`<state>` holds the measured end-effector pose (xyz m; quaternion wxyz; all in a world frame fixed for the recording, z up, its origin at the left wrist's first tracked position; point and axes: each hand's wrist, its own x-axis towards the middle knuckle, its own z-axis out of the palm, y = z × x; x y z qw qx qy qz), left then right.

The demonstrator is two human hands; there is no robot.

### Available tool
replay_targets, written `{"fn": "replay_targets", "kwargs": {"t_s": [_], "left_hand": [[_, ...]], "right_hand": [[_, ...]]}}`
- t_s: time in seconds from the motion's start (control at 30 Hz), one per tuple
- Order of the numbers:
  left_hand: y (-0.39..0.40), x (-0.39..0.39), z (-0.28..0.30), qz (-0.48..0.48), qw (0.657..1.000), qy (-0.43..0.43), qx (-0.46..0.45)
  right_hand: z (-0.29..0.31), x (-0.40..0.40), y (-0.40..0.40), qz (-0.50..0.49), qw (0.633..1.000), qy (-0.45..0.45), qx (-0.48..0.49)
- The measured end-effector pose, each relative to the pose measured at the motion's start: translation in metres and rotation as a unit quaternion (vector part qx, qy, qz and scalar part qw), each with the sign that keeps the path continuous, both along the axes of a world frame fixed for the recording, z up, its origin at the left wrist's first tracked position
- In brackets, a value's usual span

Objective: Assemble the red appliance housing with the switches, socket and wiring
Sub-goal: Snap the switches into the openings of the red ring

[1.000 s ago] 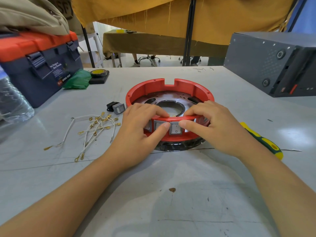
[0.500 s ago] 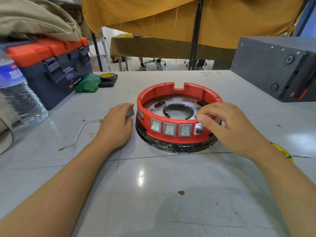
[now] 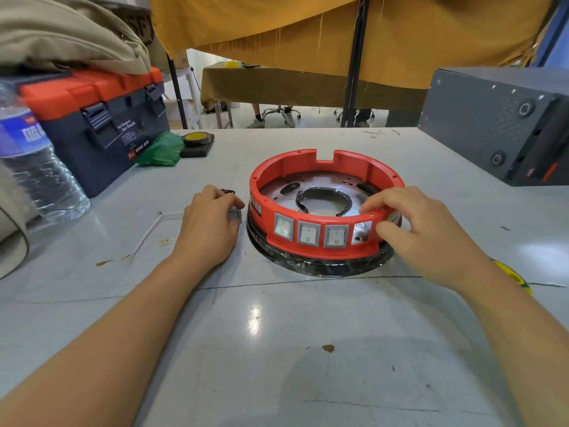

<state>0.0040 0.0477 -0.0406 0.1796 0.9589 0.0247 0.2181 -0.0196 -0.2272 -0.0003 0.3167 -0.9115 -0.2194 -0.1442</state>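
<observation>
**Three switches in, one more part to fit**

While the right hand (image 3: 431, 232) steadies the red ring (image 3: 326, 204) at its 4 o'clock side, with fingers curled over the rim and thumb on the outer wall, the left hand (image 3: 209, 229) goes for the next part. That hand lies over a small grey and black part (image 3: 234, 214) on the table (image 3: 277, 349), just beside the ring at 9 o'clock. Its fingers bend round the part, but I cannot tell if they have hold of it.

The ring sits in the middle of the table. Three switches (image 3: 308, 234) are set in its near wall (square, grey, smooth). Next to them at 5 o'clock is a bare silver patch (image 3: 361, 233).

I think the small part goes into the ring next. It must be picked up, turned the right way and pushed in firmly.

The ring is hard shiny plastic on a black base (image 3: 320, 266). Inside is a flat metal plate (image 3: 277, 188) with a round hole. Thin white wires (image 3: 147, 232) wait at 9 o'clock.
</observation>
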Motion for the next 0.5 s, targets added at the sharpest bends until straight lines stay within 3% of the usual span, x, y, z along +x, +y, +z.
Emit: {"fn": "replay_targets", "kwargs": {"t_s": [0.2,0.5], "left_hand": [[0.003,0.0,0.0,-0.003,1.0,-0.005,-0.006],[-0.003,-0.012,0.019,-0.006,0.966,-0.127,-0.223]], "right_hand": [[-0.004,0.004,-0.002,-0.023,0.999,-0.028,-0.032],[-0.004,0.006,-0.004,-0.06,0.997,-0.024,-0.043]]}}
